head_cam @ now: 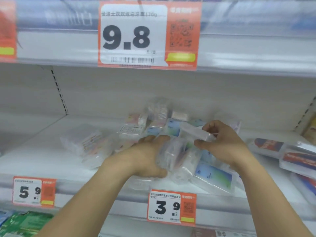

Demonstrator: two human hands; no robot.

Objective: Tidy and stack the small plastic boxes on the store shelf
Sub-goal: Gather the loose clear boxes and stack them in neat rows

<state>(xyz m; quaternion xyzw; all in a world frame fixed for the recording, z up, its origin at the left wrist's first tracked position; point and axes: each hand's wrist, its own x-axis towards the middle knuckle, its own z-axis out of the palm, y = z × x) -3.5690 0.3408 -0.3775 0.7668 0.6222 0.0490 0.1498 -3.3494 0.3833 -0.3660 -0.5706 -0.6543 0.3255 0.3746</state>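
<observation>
Several small clear plastic boxes lie jumbled on the white shelf. My left hand grips a clear box with coloured contents from its left side, thumb underneath. My right hand pinches another clear box, held tilted just above the first one. A box with a blue-green label lies flat near the shelf's front edge, right of my left hand. More boxes sit in a loose pile at the back, and a separate heap lies to the left.
Long red-and-blue packs lie at the right end of the shelf. Price tags reading 3.9 and 5.9 hang on the shelf's front rail. The upper shelf rail carries a 9.8 tag. Green packs sit on the shelf below.
</observation>
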